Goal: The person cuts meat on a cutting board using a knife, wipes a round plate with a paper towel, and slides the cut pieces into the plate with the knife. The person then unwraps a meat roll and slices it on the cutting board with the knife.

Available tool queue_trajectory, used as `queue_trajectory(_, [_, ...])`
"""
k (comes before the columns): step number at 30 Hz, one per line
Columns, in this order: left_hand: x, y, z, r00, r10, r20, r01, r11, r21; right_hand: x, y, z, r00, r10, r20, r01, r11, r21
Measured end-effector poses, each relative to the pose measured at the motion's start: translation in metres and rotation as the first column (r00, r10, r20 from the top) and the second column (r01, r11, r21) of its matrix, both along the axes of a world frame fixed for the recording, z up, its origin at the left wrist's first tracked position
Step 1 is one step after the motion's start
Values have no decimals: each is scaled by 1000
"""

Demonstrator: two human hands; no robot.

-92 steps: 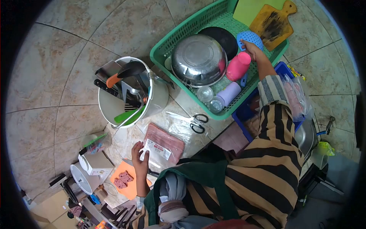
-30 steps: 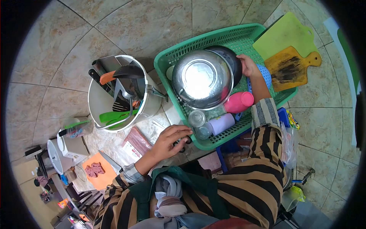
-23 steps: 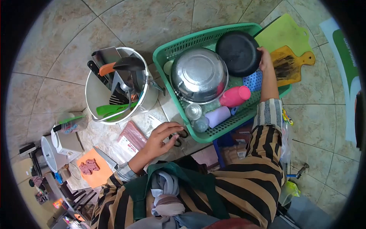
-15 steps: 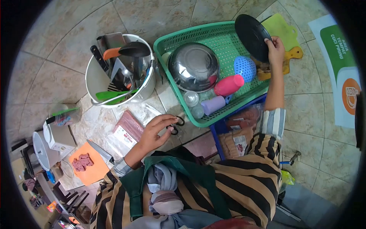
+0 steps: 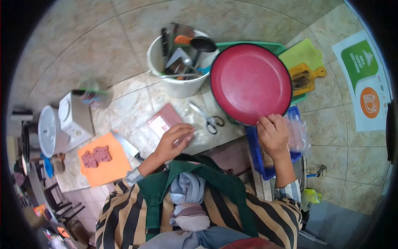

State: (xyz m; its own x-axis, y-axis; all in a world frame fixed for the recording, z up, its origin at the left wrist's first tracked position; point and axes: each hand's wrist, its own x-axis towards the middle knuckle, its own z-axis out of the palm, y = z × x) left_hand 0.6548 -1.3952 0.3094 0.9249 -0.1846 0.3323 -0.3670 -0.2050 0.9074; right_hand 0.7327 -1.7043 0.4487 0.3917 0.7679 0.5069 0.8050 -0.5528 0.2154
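My right hand (image 5: 273, 135) grips the near rim of a round plate (image 5: 251, 83) with a red inner face and a dark edge. The plate is raised in front of the green basket (image 5: 232, 44) and hides most of it. My left hand (image 5: 174, 142) hovers over the counter with its fingers apart and nothing in it. Just beyond that hand lies a clear packet of pink meat (image 5: 165, 118). Black-handled scissors (image 5: 213, 122) rest on the counter between my two hands.
A white bucket (image 5: 182, 88) of utensils stands at the back. Cutting boards (image 5: 306, 79) lean at the right, above a blue tray (image 5: 265, 170) with packets. At left, a knife (image 5: 126, 144) lies by meat pieces (image 5: 96, 157) on an orange sheet (image 5: 100, 176).
My right hand has brought the plate left and nearer, turning its red face into view. The view has shifted, and the scissors now show fully, clear of my left hand.
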Motion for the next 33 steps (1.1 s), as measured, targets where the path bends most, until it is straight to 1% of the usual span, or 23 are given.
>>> queue_trajectory(1, [-8,12,-1,1000,-9,27,8,999,34,-14,12,-2,1000,26,-13,-26,1000,5])
queue_trajectory(3, [-33,35,6,1000,20,19,-21,1000,24,-42,36,-9,990,124,-64,-121,992,40])
queue_trajectory(5, [-63,63,3,996,92,14,-92,994,50,-72,61,-8,973,168,-161,-160,985,59])
queue_trajectory(7, [-91,94,0,991,134,-4,-134,990,39,-92,88,-9,962,232,-146,-228,973,46])
queue_trajectory(8, [-107,108,-1,982,187,-33,-186,982,38,-101,103,-9,953,269,-140,-266,963,44])
queue_trajectory(9, [-123,119,7,962,233,-142,-237,972,-10,-109,117,-9,947,281,-154,-277,960,50])
queue_trajectory(12, [-167,165,-14,940,281,-195,-289,957,-12,-124,164,-16,899,391,-195,-392,919,34])
queue_trajectory(14, [-191,188,-20,920,169,-354,-286,906,-312,-131,198,-23,866,457,-202,-458,888,43])
queue_trajectory(15, [-201,196,-20,913,204,-354,-317,899,-302,-135,217,-27,843,499,-202,-500,864,50])
queue_trajectory(16, [-208,201,-19,914,90,-396,-313,777,-546,-139,235,-32,818,536,-208,-539,841,47])
queue_trajectory(17, [-214,207,-19,920,-28,-392,-301,591,-748,-143,253,-39,796,572,-197,-573,817,59])
queue_trajectory(18, [-221,214,-19,912,-57,-406,-313,543,-780,-149,269,-46,768,603,-215,-606,793,58])
queue_trajectory(19, [-225,218,-12,914,-14,-405,-333,543,-770,-155,285,-52,739,632,-232,-638,768,58])
queue_trajectory(21, [-229,229,3,826,68,-560,-548,328,-769,-167,311,-63,691,678,-252,-685,725,70])
queue_trajectory(23, [-240,246,12,836,80,-543,-536,332,-776,-177,334,-76,716,623,-315,-619,775,127])
queue_trajectory(24, [-247,253,8,853,71,-517,-513,288,-808,-180,338,-85,709,572,-412,-575,807,133])
queue_trajectory(25, [-255,260,4,846,107,-523,-530,281,-800,-186,347,-83,685,602,-410,-601,785,149])
queue_trajectory(27, [-269,274,-7,834,109,-541,-548,273,-790,-198,362,-74,747,430,-507,-446,890,99])
queue_trajectory(28, [-276,281,-10,828,116,-549,-559,253,-789,-200,362,-79,729,418,-541,-424,897,122])
queue_trajectory(29, [-284,288,-13,821,133,-556,-571,246,-784,-202,364,-83,717,434,-545,-439,889,129])
queue_trajectory(31, [-298,294,-12,759,226,-610,-650,207,-732,-207,360,-92,744,315,-589,-281,948,152])
queue_trajectory(32, [-300,297,-26,760,294,-579,-635,146,-759,-204,355,-103,756,299,-582,-258,954,155])
queue_trajectory(33, [-310,307,-43,729,217,-649,-681,130,-721,-198,351,-116,771,277,-574,-231,961,153])
